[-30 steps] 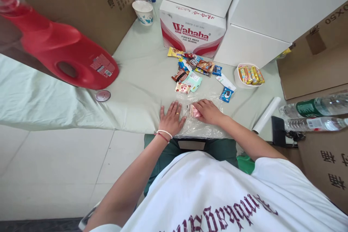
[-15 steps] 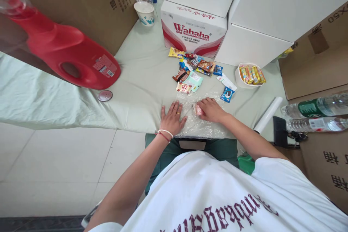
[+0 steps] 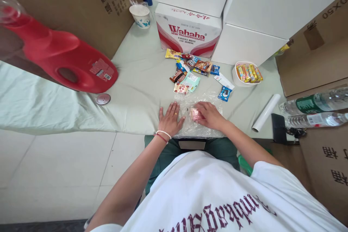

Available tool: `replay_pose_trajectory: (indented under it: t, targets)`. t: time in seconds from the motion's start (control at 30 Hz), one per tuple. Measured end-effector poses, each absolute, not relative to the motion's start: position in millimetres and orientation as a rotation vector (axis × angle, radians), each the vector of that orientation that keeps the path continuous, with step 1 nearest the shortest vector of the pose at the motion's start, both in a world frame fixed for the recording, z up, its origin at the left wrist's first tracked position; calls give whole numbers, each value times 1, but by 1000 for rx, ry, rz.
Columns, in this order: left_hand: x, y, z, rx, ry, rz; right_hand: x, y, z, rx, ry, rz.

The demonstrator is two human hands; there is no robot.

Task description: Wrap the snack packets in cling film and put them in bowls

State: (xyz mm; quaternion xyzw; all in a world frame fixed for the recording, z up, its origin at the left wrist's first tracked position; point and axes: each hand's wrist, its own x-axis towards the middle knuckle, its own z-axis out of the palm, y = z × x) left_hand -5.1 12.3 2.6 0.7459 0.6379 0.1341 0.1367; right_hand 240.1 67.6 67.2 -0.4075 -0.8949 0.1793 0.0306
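Observation:
My left hand (image 3: 170,119) lies flat on the cloth, fingers stretched out, at the left edge of a clear plastic sheet (image 3: 187,128). On that sheet rests a small pink snack packet (image 3: 195,114). My right hand (image 3: 211,115) is closed over the packet's right side and hides part of it. Beyond my hands is a pile of wrapped snacks, among them a cream-and-red packet (image 3: 181,88), a pale green packet (image 3: 192,81) and a brown one (image 3: 178,76). A blue packet (image 3: 224,94) lies apart, to the right of the pile.
A white tub (image 3: 239,79) of yellow-wrapped sticks stands at the right, near a white roll (image 3: 266,112) and plastic bottles (image 3: 310,104). The Wahaha box (image 3: 187,30) stands behind the snacks. On the left are a red jug (image 3: 70,61), a round lid (image 3: 103,99) and paper cups (image 3: 140,16).
My right hand and the pink packet have shifted slightly nearer to me, and more of the packet shows. My left hand stays flat. The whole view has turned a little.

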Motion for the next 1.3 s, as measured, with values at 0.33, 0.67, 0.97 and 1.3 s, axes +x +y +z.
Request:
replay_pose_trajectory:
  t: [0.33, 0.67, 0.97, 1.3]
  targets:
    - [-44, 4, 23, 2340, 1452, 471, 327, -34, 29, -1250, -2465, 724]
    - [-53, -2, 23, 2109, 1392, 488, 332, 36, 58, -1265, -2242, 1054]
    - [-39, 78, 19, 1762, 2003, 522, 311, 95, 56, -1913, -2288, 693]
    - [-36, 62, 15, 1727, 2202, 799, 249, 73, 64, -1312, -2675, 705]
